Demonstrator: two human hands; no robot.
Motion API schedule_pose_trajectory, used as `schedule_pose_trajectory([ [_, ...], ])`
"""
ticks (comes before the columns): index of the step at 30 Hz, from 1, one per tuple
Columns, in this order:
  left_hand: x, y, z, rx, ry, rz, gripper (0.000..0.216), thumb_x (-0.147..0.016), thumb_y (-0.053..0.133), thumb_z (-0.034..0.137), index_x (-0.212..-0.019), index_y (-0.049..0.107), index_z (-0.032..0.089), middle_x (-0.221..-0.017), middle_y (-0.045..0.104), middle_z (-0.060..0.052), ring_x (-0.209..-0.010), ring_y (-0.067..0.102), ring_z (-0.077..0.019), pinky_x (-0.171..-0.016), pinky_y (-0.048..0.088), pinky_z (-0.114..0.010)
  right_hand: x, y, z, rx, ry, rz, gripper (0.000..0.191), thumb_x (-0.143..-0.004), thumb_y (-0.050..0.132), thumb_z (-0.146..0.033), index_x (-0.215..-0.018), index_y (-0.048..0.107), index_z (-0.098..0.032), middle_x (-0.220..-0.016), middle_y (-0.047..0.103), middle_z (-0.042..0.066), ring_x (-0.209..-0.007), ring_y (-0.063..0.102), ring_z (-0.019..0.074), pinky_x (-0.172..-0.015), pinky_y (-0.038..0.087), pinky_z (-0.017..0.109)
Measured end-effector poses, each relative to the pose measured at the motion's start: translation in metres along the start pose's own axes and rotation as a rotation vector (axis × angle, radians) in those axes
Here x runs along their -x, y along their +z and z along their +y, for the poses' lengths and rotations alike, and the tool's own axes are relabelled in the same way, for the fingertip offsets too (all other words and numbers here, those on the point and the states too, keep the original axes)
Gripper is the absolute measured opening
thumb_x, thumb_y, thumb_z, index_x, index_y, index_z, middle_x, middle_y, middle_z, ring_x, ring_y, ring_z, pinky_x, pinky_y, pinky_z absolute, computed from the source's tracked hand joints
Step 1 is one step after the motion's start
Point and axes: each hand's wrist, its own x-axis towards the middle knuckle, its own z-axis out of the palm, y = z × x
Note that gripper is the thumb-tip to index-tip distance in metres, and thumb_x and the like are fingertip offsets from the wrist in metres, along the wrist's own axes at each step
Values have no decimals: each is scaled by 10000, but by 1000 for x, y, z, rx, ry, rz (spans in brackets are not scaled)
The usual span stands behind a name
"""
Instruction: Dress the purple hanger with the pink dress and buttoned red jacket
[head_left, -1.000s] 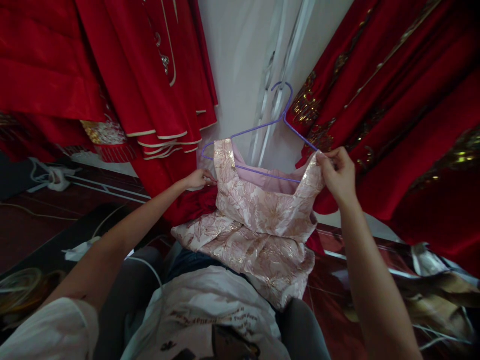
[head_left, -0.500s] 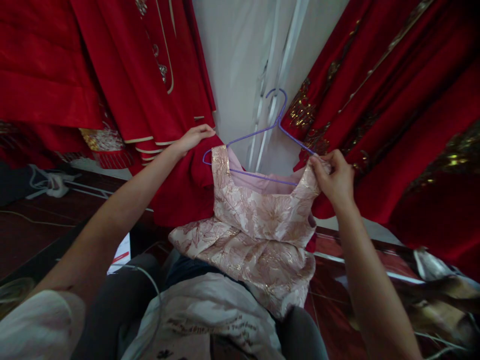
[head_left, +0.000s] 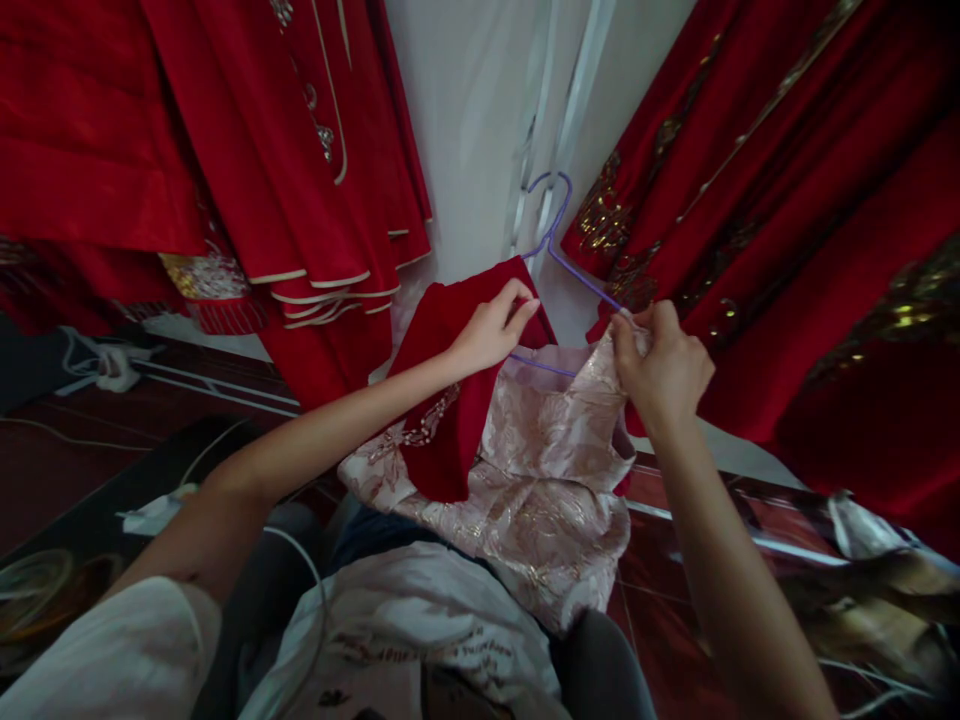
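A sleeveless pale pink dress (head_left: 555,510) with a gold floral pattern hangs on a purple wire hanger (head_left: 581,275) in front of me. My right hand (head_left: 660,365) pinches the dress's right shoulder strap against the hanger's arm. With closed fingertips my left hand (head_left: 495,325) holds the upper edge of a red garment (head_left: 450,440) with beaded trim. This red cloth lies across the left half of the dress and hides the left strap and part of the hanger. The dress's skirt rests toward my lap.
Red garments with gold trim (head_left: 300,180) hang at left, and red sequinned garments (head_left: 840,230) hang at right. Between them stands a white door-like panel (head_left: 465,120). A white cable (head_left: 307,570) runs near my left leg. A plastic-wrapped bundle (head_left: 870,590) lies at lower right.
My left hand has moved right and slightly down, drawing the red garment across the front of the pink dress. The right hand stays at the strap, nearly unmoved.
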Motion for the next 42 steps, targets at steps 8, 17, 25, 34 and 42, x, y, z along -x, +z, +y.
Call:
schedule_pose_trajectory([
  [8,4,-39,-22,-260,-42,-82,299,-780,669,445,-881,556,187,-678,557,17,-615,526,-134,-620,375,-264,-70,38,32,-159,98,-354,244,-776,646,-368,-619,674,-183,-491,567,21,-573,559,188,-585,390,286],
  [17,-49,-50,-56,-513,9,-252,198,-716,697,375,-785,694,189,-1082,593,-69,-1146,480,-273,-1020,329,-429,-107,74,21,-762,749,-1439,497,-925,439,-454,-914,707,-36,-821,726,177,-700,648,200,-655,510,279],
  [25,-43,-45,-78,-637,-38,-313,259,-804,581,423,-785,710,199,-1004,528,-113,-1082,497,-315,-915,374,-462,-100,92,33,-852,821,-1374,325,-817,596,-444,-774,685,-135,-586,654,87,-515,591,189,-500,494,288],
  [34,-34,-51,-75,-628,9,-234,232,-794,585,376,-736,684,174,-988,531,-107,-1073,506,-301,-931,368,-465,-105,115,43,-700,158,-501,245,-596,693,-115,-764,536,-201,-650,560,-36,-611,583,151,-593,474,269],
  [42,-37,-41,-82,-600,-7,-179,236,-773,577,350,-687,652,144,-956,582,-113,-1104,514,-316,-960,368,-467,-118,82,105,6,-225,-275,252,-696,594,-86,-936,654,-135,-911,579,106,-779,508,160,-748,417,287],
])
